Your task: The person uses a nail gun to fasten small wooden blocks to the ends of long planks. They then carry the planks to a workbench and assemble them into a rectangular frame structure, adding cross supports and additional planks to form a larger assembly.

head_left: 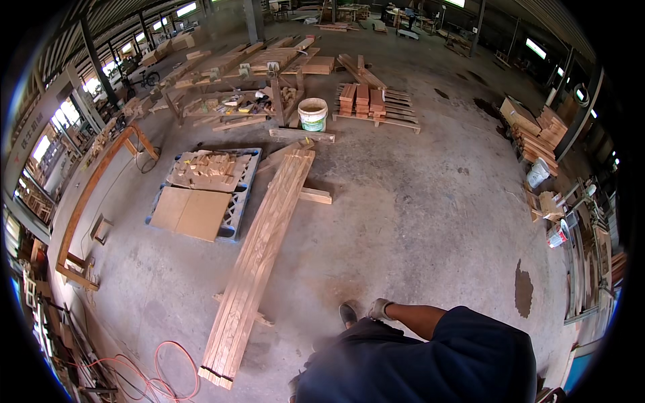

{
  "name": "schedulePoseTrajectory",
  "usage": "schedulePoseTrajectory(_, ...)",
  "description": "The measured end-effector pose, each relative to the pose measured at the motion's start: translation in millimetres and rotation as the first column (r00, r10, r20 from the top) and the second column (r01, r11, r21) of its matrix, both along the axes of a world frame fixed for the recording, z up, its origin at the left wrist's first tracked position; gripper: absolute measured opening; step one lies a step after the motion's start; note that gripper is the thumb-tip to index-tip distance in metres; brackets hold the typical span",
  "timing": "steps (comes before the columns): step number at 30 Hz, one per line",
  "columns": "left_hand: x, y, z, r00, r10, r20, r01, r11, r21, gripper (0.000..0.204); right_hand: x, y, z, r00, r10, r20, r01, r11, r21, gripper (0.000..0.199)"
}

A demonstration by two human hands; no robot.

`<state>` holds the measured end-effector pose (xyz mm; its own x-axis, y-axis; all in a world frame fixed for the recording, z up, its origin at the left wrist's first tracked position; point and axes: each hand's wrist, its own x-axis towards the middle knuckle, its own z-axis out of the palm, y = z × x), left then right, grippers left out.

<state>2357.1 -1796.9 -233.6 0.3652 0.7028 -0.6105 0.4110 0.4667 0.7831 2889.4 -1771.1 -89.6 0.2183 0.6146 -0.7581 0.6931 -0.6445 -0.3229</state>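
Observation:
My right hand [380, 309], in a grey glove, hangs beside my leg just right of my dark shoe [348, 314]. Nothing shows in it; its fingers are too small and turned away to read as open or closed. My left hand is out of sight, with my dark-shirted body covering the lower middle. To my left lies a row of long wooden boards [259, 258], side by side and slanting away from me. Short wooden crosspieces [316, 195] hold them off the concrete floor. Neither hand is seen touching the boards.
Beyond the boards' left side, a blue pallet [250, 168] carries cardboard and small wood pieces. A white bucket [312, 115] and a pallet of reddish blocks [402, 115] stand farther off. A red hose [178, 346] coils at lower left. Timber [534, 151] and buckets line the right side.

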Motion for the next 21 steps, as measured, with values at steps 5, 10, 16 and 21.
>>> schedulePoseTrajectory(5, -3, 3, 7, 0.980, -0.127, -0.150, 0.135, 0.990, 0.045, 0.036, -6, 4, 13, 0.996, -0.058, 0.060, 0.058, 0.998, 0.004, 0.037)
schedulePoseTrajectory(10, -6, 10, 7, 0.937, -0.235, -0.260, 0.263, 0.962, 0.078, 0.038, -7, 8, 25, 0.998, -0.049, -0.032, 0.050, 0.998, 0.029, 0.034)
schedulePoseTrajectory(16, -2, 10, 12, 0.981, -0.103, -0.165, 0.100, 0.995, -0.022, 0.039, -6, 13, 31, 0.997, 0.072, 0.019, -0.073, 0.995, 0.060, 0.034)
schedulePoseTrajectory(21, 7, 12, 21, 0.997, -0.001, -0.072, -0.007, 0.994, -0.108, 0.040, 2, 9, 6, 0.997, 0.069, 0.020, -0.070, 0.997, 0.045, 0.032)
